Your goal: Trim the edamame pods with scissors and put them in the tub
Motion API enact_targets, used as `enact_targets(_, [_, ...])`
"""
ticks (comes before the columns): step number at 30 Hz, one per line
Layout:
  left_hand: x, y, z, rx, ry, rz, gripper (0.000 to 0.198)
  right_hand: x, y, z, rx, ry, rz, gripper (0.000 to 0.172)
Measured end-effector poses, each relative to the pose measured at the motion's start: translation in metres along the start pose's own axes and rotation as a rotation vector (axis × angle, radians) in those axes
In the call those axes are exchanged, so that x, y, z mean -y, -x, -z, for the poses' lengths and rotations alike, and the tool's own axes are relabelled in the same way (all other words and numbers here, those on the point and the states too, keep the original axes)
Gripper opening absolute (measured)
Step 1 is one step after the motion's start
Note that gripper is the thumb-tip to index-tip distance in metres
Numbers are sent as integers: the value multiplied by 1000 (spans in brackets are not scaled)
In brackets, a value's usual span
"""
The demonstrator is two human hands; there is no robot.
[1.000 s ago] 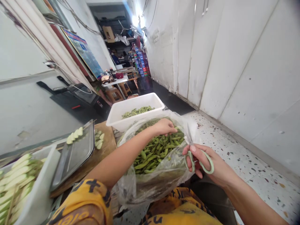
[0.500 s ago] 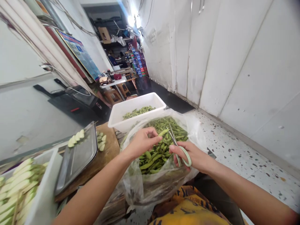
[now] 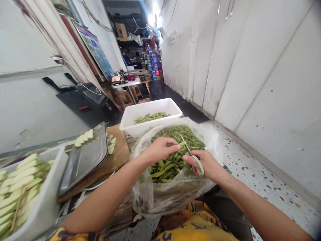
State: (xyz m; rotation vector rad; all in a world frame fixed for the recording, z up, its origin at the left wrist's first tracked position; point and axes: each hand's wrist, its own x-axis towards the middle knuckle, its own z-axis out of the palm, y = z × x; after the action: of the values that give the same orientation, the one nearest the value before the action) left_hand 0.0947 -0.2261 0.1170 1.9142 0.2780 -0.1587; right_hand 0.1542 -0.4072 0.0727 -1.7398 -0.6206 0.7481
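Between the thumb and fingers of my left hand [image 3: 165, 148] is a green edamame pod [image 3: 182, 143], its tip pointing right. My right hand [image 3: 204, 164] grips a pair of scissors [image 3: 186, 144] with pale green handles. The blades look closed together, at the end of the pod. Both hands are above a clear plastic bag [image 3: 208, 139] full of edamame pods [image 3: 163, 170]. Behind the bag stands a white plastic tub [image 3: 152, 126] with more pods in its bottom.
To the left, a metal tray [image 3: 87, 160] with skewered pale green slices [image 3: 84, 138] rests on a wooden board [image 3: 121, 140]. A white bin [image 3: 51, 187] of similar slices stands at the lower left. A white wall [image 3: 250, 67] runs along the right.
The scissor blades have closed at the pod's end, where they stood apart before. My left hand has shifted slightly right within the view, which has itself turned a little left.
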Motion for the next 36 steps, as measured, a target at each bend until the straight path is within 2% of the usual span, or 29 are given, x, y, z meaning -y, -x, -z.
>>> enact_targets(4, [3, -8, 1, 55, 270, -7, 30, 2, 3, 0, -3, -101, -29, 44])
enact_targets(7, [5, -11, 1, 19, 511, 3, 31, 4, 7, -2, 44, -159, -15, 47])
enact_targets(9, [6, -13, -1, -17, 571, 9, 32, 3, 9, -3, 80, -149, -6, 48])
enact_targets(13, [10, -13, -9, -70, 570, -27, 34, 2, 8, -6, 103, -116, 25, 47])
enact_targets(19, [8, -10, -16, -61, 545, -36, 36, 5, 7, -4, 114, -75, 37, 53])
enact_targets(28, [8, -6, -20, -61, 465, -18, 32, -1, 5, -1, 68, -59, 29, 47])
enact_targets(30, [6, -10, -11, -138, 412, -44, 28, -3, 7, 0, 74, -85, 0, 45])
enact_targets(32, [0, -19, 10, -307, 343, -119, 21, -4, 11, 2, 98, -114, -7, 43])
enact_targets(36, [-12, -50, 79, -682, 182, -237, 14, -5, 27, 5, 144, -183, 23, 44])
